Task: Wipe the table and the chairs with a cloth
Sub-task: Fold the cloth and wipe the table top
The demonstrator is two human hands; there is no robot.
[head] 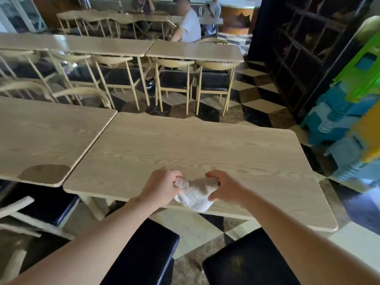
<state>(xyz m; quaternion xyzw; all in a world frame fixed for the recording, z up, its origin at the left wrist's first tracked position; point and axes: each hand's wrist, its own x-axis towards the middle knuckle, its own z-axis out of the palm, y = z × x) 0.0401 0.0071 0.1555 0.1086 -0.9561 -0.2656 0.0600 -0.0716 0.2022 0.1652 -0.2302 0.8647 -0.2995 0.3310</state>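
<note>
You hold cloth (195,195) bunched, left hand (162,187) and right hand (224,187) each gripping one end, over table (205,145) near edge. Likely readying cloth; next, press flat, sweep tabletop.

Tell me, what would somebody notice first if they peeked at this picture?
Probably the two hands in the middle near the bottom: the left hand and right hand both grip a crumpled whitish cloth at the near edge of a pale wooden table. Next, the bright green, blue and yellow plastic stack at the right edge, and a dark damp-looking patch on the neighbouring table's corner, at the left.
</note>
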